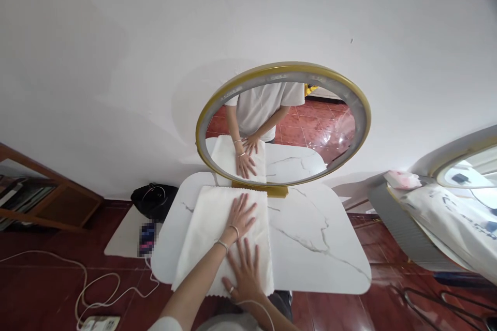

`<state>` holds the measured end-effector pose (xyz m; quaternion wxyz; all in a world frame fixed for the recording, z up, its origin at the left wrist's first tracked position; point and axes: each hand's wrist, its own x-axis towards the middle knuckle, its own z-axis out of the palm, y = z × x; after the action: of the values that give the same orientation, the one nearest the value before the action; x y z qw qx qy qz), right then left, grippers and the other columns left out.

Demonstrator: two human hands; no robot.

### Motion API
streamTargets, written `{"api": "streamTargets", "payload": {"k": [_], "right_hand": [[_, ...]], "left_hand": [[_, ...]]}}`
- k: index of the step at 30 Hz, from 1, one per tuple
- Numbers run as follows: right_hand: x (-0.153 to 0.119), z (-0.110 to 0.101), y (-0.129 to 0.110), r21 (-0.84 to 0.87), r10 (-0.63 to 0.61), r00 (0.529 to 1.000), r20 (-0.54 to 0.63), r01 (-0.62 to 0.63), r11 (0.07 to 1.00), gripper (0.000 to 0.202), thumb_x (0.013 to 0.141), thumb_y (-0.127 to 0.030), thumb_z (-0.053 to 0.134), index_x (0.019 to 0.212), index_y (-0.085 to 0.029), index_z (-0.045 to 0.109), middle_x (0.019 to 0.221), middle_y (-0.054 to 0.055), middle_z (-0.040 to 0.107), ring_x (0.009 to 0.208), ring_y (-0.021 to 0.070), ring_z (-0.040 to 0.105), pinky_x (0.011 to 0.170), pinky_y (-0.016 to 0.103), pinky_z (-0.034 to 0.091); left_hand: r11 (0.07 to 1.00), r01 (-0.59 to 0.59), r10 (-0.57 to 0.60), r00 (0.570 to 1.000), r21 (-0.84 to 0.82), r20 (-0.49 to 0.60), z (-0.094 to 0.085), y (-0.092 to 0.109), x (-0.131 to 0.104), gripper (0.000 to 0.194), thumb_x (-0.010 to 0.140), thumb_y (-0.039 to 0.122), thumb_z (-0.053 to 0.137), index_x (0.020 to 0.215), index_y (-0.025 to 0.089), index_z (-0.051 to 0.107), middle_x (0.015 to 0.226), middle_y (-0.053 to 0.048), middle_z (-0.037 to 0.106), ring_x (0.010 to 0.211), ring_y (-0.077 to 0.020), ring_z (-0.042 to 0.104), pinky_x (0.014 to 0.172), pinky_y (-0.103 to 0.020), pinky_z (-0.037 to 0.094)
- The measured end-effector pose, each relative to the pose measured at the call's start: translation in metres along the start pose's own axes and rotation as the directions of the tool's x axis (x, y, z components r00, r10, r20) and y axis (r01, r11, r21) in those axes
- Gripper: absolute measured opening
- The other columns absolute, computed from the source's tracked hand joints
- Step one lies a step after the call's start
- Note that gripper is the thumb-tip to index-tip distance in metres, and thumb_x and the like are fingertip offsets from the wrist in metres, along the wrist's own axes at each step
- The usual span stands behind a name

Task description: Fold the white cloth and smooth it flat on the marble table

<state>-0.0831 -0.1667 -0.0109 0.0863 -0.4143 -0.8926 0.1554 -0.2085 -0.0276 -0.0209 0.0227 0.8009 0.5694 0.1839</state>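
White scalloped cloth (207,225) lies flat on the left half of the marbled tabletop (310,264), where my left hand (239,219) and right hand (247,276) (both unclenched, fingers spread, grasping nothing) rest palm-down on it, apparently to hold it smooth

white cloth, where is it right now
In the head view, the white cloth lies on the marbled tabletop, left of centre, under the left hand and right hand, beside the gold mirror base.
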Motion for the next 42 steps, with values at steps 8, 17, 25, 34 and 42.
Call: {"api": "streamTargets", "payload": {"k": [8, 17, 25, 34, 42], "right_hand": [[-0.002, 0.011, 0.042, -0.107, 0.084, 0.972, -0.220, -0.110, 0.988, 0.070, 0.096, -0.043, 0.042, 0.155, -0.031, 0.006, 0.152, 0.008, 0.038, 0.136, 0.0321, 0.038, 0.113, 0.057, 0.025], [0.139, -0.006, 0.047, -0.167, -0.034, 0.970, -0.239, -0.006, 0.986, 0.074, 0.097, -0.045, 0.036, 0.155, -0.013, 0.002, 0.161, 0.014, 0.011, 0.148, 0.0286, 0.008, 0.116, 0.049, 0.020], [0.217, 0.014, 0.035, -0.099, 0.109, 0.945, -0.307, -0.146, 0.984, 0.061, 0.100, -0.040, 0.027, 0.152, -0.010, 0.020, 0.157, 0.015, 0.026, 0.146, 0.0293, 0.016, 0.114, 0.053, 0.019], [0.306, -0.012, 0.037, -0.077, 0.330, 0.942, -0.070, -0.334, 0.939, 0.054, 0.099, -0.043, 0.028, 0.125, -0.008, 0.059, 0.122, 0.022, 0.062, 0.117, 0.0371, 0.053, 0.102, 0.058, 0.032], [0.274, -0.020, 0.022, -0.111, 0.193, 0.981, -0.013, -0.193, 0.975, 0.054, 0.096, -0.047, 0.040, 0.146, -0.027, 0.039, 0.144, 0.015, 0.046, 0.128, 0.0374, 0.044, 0.105, 0.060, 0.028]], "left_hand": [[0.986, 0.118, -0.121, 0.993, -0.121, -0.014, -0.002, -0.002, -0.016, 0.040, 0.096, 0.030, 0.039, 0.133, 0.026, 0.054, 0.148, -0.008, 0.046, 0.140, -0.0233, 0.036, 0.116, -0.052, 0.025], [0.916, 0.400, -0.396, 0.913, 0.024, -0.095, -0.049, -0.096, -0.054, 0.072, 0.078, 0.058, 0.064, 0.142, 0.033, 0.044, 0.157, -0.010, 0.028, 0.144, -0.0394, 0.023, 0.114, -0.065, 0.014], [0.921, 0.381, -0.381, 0.925, 0.082, -0.017, -0.054, -0.148, -0.018, 0.055, 0.088, 0.051, 0.053, 0.141, 0.039, 0.043, 0.158, -0.007, 0.027, 0.145, -0.0338, 0.023, 0.112, -0.069, 0.009], [0.897, 0.431, -0.437, 0.898, 0.099, 0.054, -0.062, -0.184, 0.037, 0.046, 0.091, 0.041, 0.048, 0.135, 0.029, 0.054, 0.151, -0.010, 0.040, 0.140, -0.0326, 0.033, 0.114, -0.066, 0.010], [0.708, 0.689, -0.679, 0.724, 0.155, -0.119, -0.073, -0.155, -0.021, 0.056, 0.091, 0.049, 0.047, 0.143, 0.027, 0.044, 0.158, -0.016, 0.024, 0.146, -0.0363, 0.019, 0.111, -0.065, 0.017]]}}
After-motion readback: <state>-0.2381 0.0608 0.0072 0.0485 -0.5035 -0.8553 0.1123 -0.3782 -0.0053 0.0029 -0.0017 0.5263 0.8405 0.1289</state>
